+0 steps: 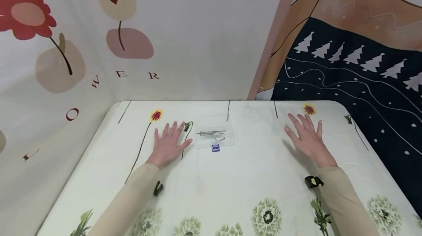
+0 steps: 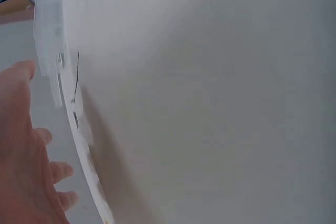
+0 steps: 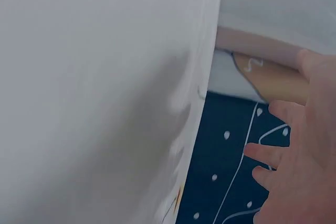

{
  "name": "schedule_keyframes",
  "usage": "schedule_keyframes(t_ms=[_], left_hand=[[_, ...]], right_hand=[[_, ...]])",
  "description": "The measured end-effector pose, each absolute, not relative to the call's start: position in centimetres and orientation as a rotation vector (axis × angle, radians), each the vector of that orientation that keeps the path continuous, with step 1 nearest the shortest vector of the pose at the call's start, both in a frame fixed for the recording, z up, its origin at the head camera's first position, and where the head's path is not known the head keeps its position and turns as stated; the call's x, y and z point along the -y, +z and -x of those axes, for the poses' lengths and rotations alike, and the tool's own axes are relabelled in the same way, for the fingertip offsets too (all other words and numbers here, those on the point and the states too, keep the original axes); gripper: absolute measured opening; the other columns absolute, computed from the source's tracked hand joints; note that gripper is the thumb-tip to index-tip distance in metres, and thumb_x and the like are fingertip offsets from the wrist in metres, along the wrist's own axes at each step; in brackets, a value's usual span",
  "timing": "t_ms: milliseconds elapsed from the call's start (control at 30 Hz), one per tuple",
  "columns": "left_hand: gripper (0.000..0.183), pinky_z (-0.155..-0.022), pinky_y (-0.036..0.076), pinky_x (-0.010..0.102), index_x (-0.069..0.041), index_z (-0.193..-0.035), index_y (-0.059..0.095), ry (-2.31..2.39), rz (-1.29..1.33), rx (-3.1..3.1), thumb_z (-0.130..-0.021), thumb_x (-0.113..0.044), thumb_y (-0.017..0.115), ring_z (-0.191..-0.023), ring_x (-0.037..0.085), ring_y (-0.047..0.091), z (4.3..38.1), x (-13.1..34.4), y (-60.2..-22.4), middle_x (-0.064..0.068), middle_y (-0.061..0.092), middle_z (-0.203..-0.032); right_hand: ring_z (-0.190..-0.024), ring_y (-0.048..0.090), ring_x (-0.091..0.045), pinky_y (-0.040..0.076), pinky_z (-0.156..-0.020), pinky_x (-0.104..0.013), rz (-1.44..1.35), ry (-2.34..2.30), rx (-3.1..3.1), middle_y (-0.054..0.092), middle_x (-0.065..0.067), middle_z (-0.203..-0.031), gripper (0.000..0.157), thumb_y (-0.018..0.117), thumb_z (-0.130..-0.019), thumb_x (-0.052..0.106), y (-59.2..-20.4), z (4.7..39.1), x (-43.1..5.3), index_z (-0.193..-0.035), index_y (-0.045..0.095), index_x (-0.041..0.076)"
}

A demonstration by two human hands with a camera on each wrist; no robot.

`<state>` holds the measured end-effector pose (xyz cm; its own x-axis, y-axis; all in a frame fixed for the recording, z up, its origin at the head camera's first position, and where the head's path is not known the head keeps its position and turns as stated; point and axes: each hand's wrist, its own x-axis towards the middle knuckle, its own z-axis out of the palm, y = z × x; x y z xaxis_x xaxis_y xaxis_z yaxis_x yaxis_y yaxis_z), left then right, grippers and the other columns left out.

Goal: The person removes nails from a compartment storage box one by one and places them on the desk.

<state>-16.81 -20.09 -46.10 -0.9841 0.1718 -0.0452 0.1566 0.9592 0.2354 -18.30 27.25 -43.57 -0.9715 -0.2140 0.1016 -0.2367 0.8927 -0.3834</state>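
My left hand [image 1: 167, 145] hovers over the left part of the table with fingers spread, holding nothing. Just right of its thumb lies a clear plastic box [image 1: 202, 141] with a blue latch [image 1: 215, 148] on its front edge. Several metal nails [image 1: 211, 133] lie inside the box. Out over the right side, my right hand [image 1: 307, 139] is also spread and holds nothing. In the left wrist view the box [image 2: 48, 30] shows edge-on beyond the thumb. The right wrist view shows the spread right fingers [image 3: 265, 155] above the table's edge.
A white cloth with printed flowers [image 1: 267, 216] covers the table. Pale curtain [image 1: 197, 38] hangs behind and at the left, and a dark tree-patterned cloth [image 1: 349, 78] hangs along the right. Each wrist wears a small black camera [image 1: 313, 182].
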Motion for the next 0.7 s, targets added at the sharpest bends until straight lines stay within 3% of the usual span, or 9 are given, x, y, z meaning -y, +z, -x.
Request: schedule_keyframes(t_ms=[233,433,700], left_hand=[[0.081,-0.108,-0.005,0.062,-0.020,-0.157,0.011,0.445,-0.372,-2.949,-0.094,-0.065,0.039,-0.144,0.037,0.010,17.6,17.6,-45.7,0.014,0.020,-0.157],[0.080,-0.109,0.000,0.063,-0.019,-0.157,0.010,0.473,-0.426,-2.877,-0.096,-0.060,0.040,-0.144,0.037,0.011,18.0,17.1,-45.8,0.012,0.016,-0.159],[0.081,-0.109,-0.004,0.061,-0.017,-0.157,0.012,0.593,-0.482,-2.749,-0.096,-0.058,0.046,-0.145,0.034,0.005,18.4,17.5,-45.4,0.009,0.015,-0.159]], right_hand=[[-0.140,0.010,-0.046,-0.014,-0.103,-0.065,-0.404,0.653,2.993,0.025,-0.028,-0.149,0.063,0.033,-0.103,0.049,-43.5,18.8,-25.5,-0.152,0.027,0.011],[-0.139,0.016,-0.044,-0.008,-0.103,-0.067,-0.416,0.687,2.974,0.027,-0.027,-0.149,0.062,0.032,-0.103,0.048,-43.1,19.3,-24.4,-0.153,0.026,0.011],[-0.139,0.022,-0.040,-0.008,-0.104,-0.067,-0.452,0.766,2.980,0.031,-0.026,-0.147,0.061,0.033,-0.104,0.047,-43.7,19.3,-23.1,-0.153,0.027,0.010]])
